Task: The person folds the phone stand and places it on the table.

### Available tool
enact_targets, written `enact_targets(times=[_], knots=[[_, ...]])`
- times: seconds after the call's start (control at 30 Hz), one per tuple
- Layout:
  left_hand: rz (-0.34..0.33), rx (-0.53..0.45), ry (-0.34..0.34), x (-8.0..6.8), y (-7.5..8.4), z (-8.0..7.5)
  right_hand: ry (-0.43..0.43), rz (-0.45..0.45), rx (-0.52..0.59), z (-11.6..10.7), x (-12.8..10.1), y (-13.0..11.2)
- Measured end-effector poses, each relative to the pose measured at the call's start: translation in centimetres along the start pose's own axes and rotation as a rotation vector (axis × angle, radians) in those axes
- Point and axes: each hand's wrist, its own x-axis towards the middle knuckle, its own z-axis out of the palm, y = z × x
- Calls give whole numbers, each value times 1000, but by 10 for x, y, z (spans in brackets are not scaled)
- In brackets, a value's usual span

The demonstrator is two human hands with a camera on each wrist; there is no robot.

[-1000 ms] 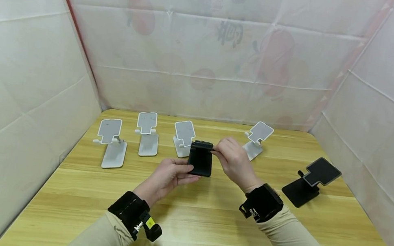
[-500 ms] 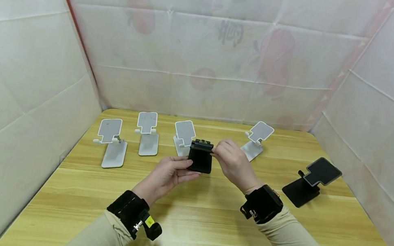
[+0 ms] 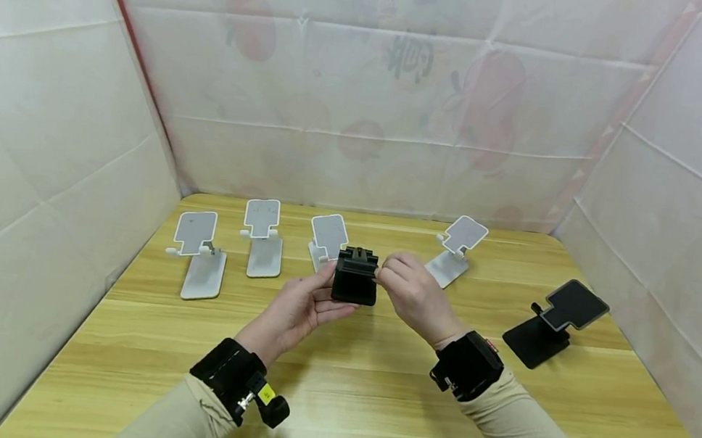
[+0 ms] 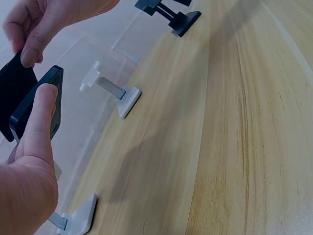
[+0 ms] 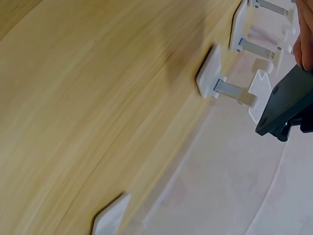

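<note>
A black phone stand (image 3: 354, 287), partly folded, is held up above the table. My left hand (image 3: 307, 308) grips its base from the left side. With thumb and fingers my right hand (image 3: 411, 288) pinches the stand's hinged plate (image 4: 15, 83) at its edge. In the left wrist view the plate stands at an angle to the base (image 4: 36, 103), with a gap between them. The right wrist view shows the underside of the base (image 5: 288, 100) with left fingers (image 5: 305, 36) at its edge; the right hand is out of that view.
White phone stands stand unfolded along the back: far left (image 3: 203, 278), left (image 3: 264, 259), middle (image 3: 328, 233), partly behind the held stand, and right (image 3: 448, 267). Another black phone stand (image 3: 536, 342) is at the right. White sheeting (image 3: 365, 104) walls the wooden table (image 3: 340, 415).
The black stand has tilted, its hinged plate swinging so that more of its back shows. My left thumb has slid up along the base's side; the right hand has lowered slightly.
</note>
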Motion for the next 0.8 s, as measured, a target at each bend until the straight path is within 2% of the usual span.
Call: enact_targets(times=[0.3, 0.47, 0.63, 0.8], knots=[[-9, -29, -2, 0, 1, 0, -14, -63, -51, 1, -3, 1], [-2, -28, -27, 1, 0, -2, -4, -69, -19, 2, -5, 0], [0, -28, -56, 1, -1, -3, 8, -35, 67, 2, -8, 1], [4, -15, -68, 1, -1, -2, 45, 61, 180, 3, -10, 0]])
